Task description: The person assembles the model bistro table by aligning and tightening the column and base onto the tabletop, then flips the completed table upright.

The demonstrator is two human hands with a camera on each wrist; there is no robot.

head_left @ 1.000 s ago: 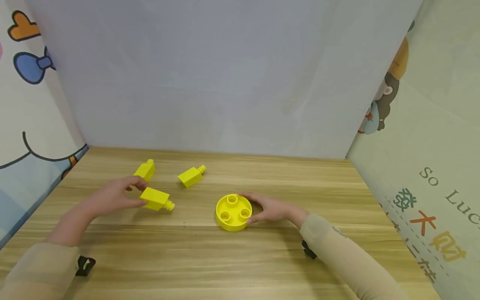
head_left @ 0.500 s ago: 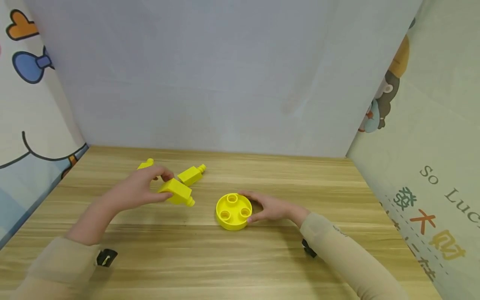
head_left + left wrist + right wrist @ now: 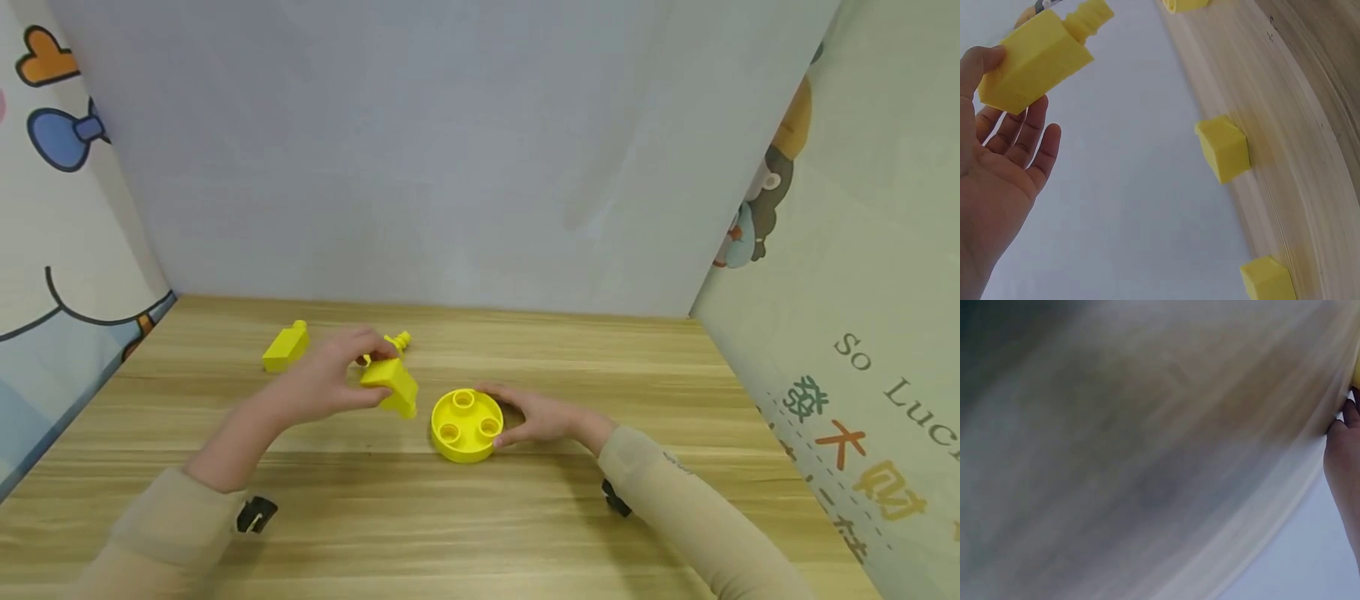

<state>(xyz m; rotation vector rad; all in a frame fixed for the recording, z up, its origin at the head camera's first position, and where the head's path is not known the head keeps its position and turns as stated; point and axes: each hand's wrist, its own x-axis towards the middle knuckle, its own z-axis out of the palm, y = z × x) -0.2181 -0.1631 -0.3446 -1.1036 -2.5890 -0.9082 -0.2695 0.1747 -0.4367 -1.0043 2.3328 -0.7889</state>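
Note:
My left hand point(image 3: 322, 385) pinches a yellow block with a threaded peg point(image 3: 394, 385) between thumb and fingers, raised over the table. In the left wrist view the ridged peg of this block point(image 3: 1038, 59) points up and right. To its right, a round yellow dish with three sockets point(image 3: 467, 432) sits on the table, open side up. Around the dish's right side, the thumb and fingers of my right hand point(image 3: 547, 418) grip it. The right wrist view catches only part of that hand point(image 3: 1344, 462) and a yellow sliver at the edge.
Another yellow pegged block point(image 3: 286, 348) lies at the back left of the wooden table point(image 3: 420, 533). A similar block point(image 3: 402, 340) lies behind my left hand, mostly covered by it. A pale cloth wall point(image 3: 435, 167) closes off the back, with printed panels on both sides.
My left hand has carried the pegged block rightward toward the dish, and its peg has turned to point more downward. My right hand and the dish have stayed in place.

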